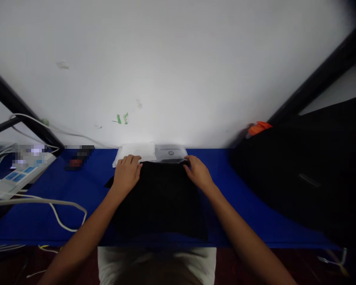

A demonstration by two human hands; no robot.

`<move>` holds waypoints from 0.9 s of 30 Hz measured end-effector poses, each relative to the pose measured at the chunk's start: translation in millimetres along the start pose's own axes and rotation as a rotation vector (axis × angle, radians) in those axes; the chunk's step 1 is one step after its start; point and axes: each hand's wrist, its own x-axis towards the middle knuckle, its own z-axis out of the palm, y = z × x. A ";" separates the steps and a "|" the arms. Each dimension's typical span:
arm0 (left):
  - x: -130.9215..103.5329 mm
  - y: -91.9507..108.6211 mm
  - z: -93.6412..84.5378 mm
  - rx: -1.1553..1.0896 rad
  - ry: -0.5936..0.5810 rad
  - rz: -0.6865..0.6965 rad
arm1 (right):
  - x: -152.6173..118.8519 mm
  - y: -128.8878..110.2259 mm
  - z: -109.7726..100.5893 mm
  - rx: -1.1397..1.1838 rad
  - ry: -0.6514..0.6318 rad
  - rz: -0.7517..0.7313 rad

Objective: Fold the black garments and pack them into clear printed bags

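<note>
A black cloth (166, 196) lies spread on the blue worktop (218, 170), in between the two hands. The left hand (127, 171) pinches its far left corner and the right hand (198, 171) pinches its far right corner, with thumbs and fingers (192, 159) close together. Just past the cloth sit a white packet (138, 149) and a gray packet (169, 152).

I've got a white power strip (23, 175) with blue sockets over on the left, plus a white cable (23, 201) looping across the blue tabletop (246, 198). There's a dark item (81, 156) near the strip, too pixelated for me to ID. Far right I see a big black bag-looking thing (284, 170), something orange (259, 127) by its top edge, and green scraps (125, 118) on the white wall (178, 71).
</note>
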 end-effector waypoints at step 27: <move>-102.4 -7.8 -50.4 -0.352 -0.636 0.138 | -105.6 -72.4 -61.1 -0.087 -0.696 -0.404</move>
